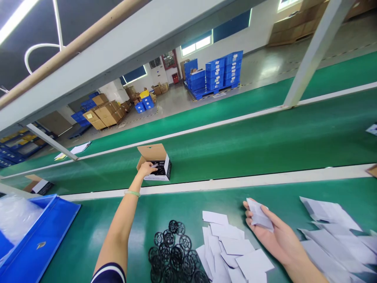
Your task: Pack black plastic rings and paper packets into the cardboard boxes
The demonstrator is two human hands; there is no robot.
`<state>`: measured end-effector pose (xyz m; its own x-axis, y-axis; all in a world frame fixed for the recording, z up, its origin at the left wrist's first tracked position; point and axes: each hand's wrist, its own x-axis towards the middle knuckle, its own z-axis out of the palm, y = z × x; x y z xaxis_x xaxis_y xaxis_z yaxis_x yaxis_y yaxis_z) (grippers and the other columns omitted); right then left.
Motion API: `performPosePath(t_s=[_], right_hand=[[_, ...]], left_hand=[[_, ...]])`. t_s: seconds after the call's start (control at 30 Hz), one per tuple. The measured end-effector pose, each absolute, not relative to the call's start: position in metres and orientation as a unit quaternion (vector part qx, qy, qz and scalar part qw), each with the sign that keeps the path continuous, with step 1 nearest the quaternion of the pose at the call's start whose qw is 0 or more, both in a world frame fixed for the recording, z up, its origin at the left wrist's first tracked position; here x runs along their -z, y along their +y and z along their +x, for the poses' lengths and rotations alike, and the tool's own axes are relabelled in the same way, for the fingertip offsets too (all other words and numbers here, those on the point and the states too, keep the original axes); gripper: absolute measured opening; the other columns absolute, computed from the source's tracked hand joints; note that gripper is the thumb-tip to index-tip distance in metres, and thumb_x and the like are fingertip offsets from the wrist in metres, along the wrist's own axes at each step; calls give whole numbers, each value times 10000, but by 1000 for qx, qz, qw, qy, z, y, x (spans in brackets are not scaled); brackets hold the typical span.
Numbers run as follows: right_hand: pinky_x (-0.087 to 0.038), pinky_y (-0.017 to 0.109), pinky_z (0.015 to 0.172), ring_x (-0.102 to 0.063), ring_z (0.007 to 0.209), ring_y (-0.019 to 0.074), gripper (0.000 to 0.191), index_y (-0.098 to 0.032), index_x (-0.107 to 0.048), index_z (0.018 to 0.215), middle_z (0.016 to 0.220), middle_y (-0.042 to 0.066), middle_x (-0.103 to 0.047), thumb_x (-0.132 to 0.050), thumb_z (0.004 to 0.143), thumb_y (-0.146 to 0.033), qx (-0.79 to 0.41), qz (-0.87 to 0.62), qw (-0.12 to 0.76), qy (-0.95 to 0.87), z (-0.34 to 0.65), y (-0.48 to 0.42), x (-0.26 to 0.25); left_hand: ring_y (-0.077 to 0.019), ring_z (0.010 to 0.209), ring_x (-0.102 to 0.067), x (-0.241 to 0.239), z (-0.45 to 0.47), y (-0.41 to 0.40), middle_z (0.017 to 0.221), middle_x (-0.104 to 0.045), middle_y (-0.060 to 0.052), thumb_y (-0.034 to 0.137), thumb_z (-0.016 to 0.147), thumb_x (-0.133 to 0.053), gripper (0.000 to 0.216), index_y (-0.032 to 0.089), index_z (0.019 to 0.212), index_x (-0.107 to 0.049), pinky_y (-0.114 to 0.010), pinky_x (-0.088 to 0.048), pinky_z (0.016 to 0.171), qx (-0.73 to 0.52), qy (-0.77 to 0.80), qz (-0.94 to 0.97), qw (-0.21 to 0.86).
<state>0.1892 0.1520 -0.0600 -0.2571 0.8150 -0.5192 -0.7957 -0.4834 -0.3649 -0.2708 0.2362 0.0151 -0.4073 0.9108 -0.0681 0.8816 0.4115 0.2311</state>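
Note:
My left hand [146, 169] reaches out to a small open cardboard box [157, 159] on the green conveyor belt [265, 145], its fingers closed at the box's open mouth, over black contents. What the fingers hold, if anything, is hidden. My right hand [272, 232] lies palm up over the near green table, gripping a folded white paper [259, 214]. Between the arms lie a pile of black round plastic grilles [173, 253] and several loose white paper cards [232, 251].
A blue bin [44, 236] with clear plastic bags stands at the near left. More white folded papers [332, 232] lie at the right. Another open box [38, 184] sits on the belt at far left. A metal frame [318, 51] spans overhead; stacked blue crates and cartons stand beyond.

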Motion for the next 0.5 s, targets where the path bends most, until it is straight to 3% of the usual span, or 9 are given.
performPosePath(t_s=[0.13, 0.3, 0.5], right_hand=[[-545, 265, 528, -525, 683, 180, 435, -86, -579, 1090, 1020, 143, -582, -697, 674, -130, -793, -337, 507, -12, 189, 151, 57], [-542, 255, 520, -530, 665, 173, 376, -96, -578, 1073, 995, 140, -594, -654, 707, -130, -792, -343, 504, -4, 186, 151, 51], [-546, 259, 521, -548, 668, 180, 400, -79, -572, 1088, 1006, 154, -600, -669, 704, -135, -794, -342, 503, -7, 187, 152, 54]], left_hand=[[-160, 590, -562, -19, -260, 240, 587, -576, 13, 301, 581, -817, 272, 173, 590, -577, -227, -353, 480, -65, 836, 533, 118], [-155, 560, -553, -25, -249, 246, 561, -568, 24, 304, 663, -755, 182, 169, 655, -634, -232, -378, 489, -83, 827, 542, 126], [-239, 869, -625, -23, -226, 265, 877, -682, -91, 227, 762, -657, 111, 173, 859, -657, -287, -467, 694, -114, 835, 538, 27]])
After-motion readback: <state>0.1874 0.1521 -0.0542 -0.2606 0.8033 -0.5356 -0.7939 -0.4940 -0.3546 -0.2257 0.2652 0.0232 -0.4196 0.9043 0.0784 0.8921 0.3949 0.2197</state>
